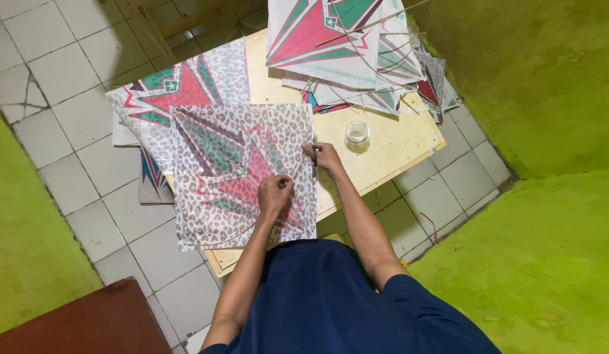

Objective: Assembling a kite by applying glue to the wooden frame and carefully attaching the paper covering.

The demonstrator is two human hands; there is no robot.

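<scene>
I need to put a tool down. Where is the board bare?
Bare wood lies right of the leopard-print paper kite, around the small glass jar, out to the pale wooden board edge. The far end is crowded with stacked kites; the left is covered too.

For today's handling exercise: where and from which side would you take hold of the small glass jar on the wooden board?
Grip the glass jar around its side wall, coming from above and the near side. It stands upright and alone on the wooden board, with bare board around it; the kite stack crowds the far side.
</scene>
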